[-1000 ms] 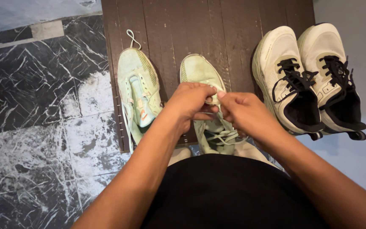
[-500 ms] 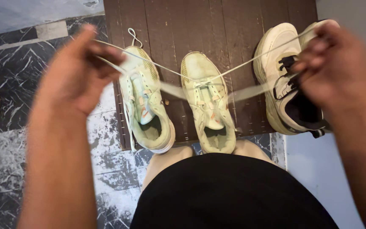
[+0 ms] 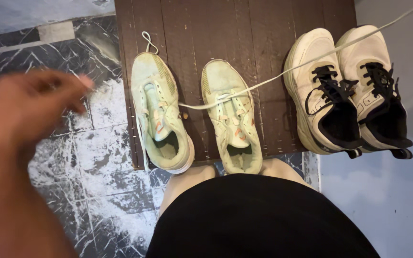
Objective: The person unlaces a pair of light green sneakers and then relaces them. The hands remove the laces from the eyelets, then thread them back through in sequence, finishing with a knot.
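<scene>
Pale green fabric covers the two shoes set side by side on a dark wooden board [image 3: 264,28], toes pointing away from the person. One green shoe [image 3: 233,117] stands in the middle of the board, directly in front of the person's knees; a pale lace [image 3: 283,74] runs from its upper eyelets, one end stretched taut up and to the right across the toe of a white shoe and out of the upper right corner of the view, the other short end lying to the left, towards the second green shoe [image 3: 161,112]. That shoe sits just beside the first, near the board's left edge, with a heel loop showing at its far end. The left hand [image 3: 29,107] is raised over the marble-patterned floor [image 3: 96,157], well apart from both green shoes; it is blurred, fingers loosely curled, and it cannot be told whether it grips anything. The right hand is out of view. A pair of white shoes with black laces [image 3: 350,91] stands on the right of the board, touching one another. Black cloth [image 3: 259,220] fills the lower middle of the view.
</scene>
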